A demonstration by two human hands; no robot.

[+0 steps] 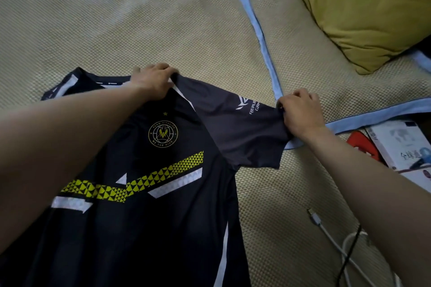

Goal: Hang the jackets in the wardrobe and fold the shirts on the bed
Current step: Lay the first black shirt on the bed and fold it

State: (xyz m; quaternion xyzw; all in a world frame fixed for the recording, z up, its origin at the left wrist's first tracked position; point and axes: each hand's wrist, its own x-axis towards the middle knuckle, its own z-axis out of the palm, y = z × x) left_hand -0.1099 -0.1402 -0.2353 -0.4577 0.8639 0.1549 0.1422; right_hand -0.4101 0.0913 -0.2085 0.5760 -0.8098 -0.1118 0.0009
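Note:
A black sports shirt (163,205) with a yellow patterned band and a round crest lies face up on the woven bed mat (140,18). My left hand (154,80) grips the shirt at the right shoulder seam beside the collar. My right hand (300,112) pinches the end of the right sleeve, which is stretched out sideways. The left sleeve (63,86) lies flat at the far left. My left forearm hides part of the shirt's chest.
A yellow-green pillow (363,11) lies at the upper right. A light blue mat border (261,35) runs down the bed. At the right edge sit a white box (401,144) and a red object (363,147). White and black cables (340,240) lie at the lower right.

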